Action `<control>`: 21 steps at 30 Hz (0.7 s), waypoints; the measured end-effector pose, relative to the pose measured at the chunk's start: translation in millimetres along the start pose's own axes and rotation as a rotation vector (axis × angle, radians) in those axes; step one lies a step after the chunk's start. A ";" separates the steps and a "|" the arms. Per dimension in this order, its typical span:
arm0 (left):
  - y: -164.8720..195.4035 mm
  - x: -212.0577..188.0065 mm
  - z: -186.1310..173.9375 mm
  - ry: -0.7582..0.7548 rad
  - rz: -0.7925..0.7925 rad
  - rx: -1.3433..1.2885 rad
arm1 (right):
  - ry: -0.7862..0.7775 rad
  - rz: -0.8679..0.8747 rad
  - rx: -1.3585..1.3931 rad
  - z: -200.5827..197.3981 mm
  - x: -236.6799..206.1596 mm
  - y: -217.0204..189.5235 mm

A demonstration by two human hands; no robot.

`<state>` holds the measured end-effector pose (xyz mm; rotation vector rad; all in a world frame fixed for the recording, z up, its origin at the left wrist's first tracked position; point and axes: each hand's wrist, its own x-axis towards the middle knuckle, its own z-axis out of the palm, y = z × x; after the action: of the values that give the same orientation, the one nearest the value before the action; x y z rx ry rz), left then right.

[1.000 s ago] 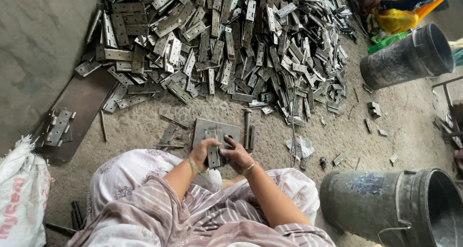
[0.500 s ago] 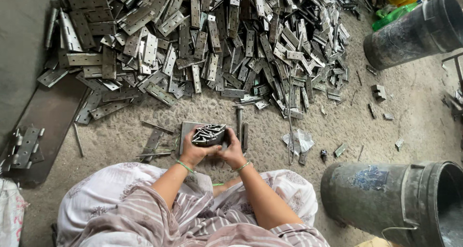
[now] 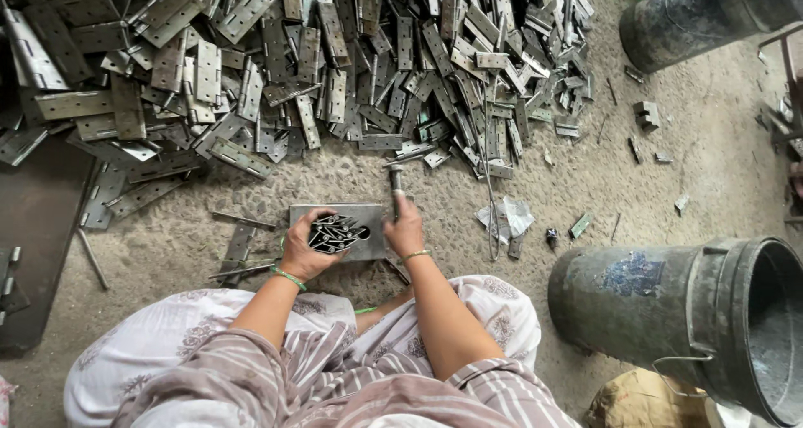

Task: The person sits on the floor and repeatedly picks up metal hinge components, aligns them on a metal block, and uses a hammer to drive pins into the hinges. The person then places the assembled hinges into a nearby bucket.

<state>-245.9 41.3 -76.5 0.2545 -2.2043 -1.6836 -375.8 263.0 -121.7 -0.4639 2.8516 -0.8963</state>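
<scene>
Metal hammer (image 3: 395,185) newly gripped, right hand (image 3: 405,231)

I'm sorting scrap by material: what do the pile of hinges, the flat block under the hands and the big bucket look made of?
The pile of hinges looks like bare steel: grey, dully shiny, some leaves darker. The flat block also looks like metal, smooth and grey, probably steel. The big bucket seems to be plastic or rubber, matte black and dusty, with a wire handle; which one is unclear.

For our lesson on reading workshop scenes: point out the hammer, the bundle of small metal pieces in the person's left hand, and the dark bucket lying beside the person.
hammer (image 3: 396,180), head view, on its handle above the fist.
bundle of small metal pieces (image 3: 335,231), head view, middle of the bundle.
dark bucket (image 3: 627,298), head view, on its side wall.
</scene>
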 end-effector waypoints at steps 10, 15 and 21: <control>8.2 0.2 -4.1 -0.018 -0.015 -0.010 | 0.043 0.065 -0.642 -3.0 27.8 -8.5; 4.9 5.2 -2.9 -0.026 -0.020 0.010 | -0.075 0.027 -0.727 -4.0 63.5 -0.2; -0.5 14.9 -2.0 -0.061 -0.055 -0.011 | 0.073 -0.030 -0.518 11.8 82.9 0.7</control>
<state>-258.9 34.1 -74.0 0.2670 -2.2502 -1.7543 -452.1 230.5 -133.4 -0.5295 3.1357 -0.1622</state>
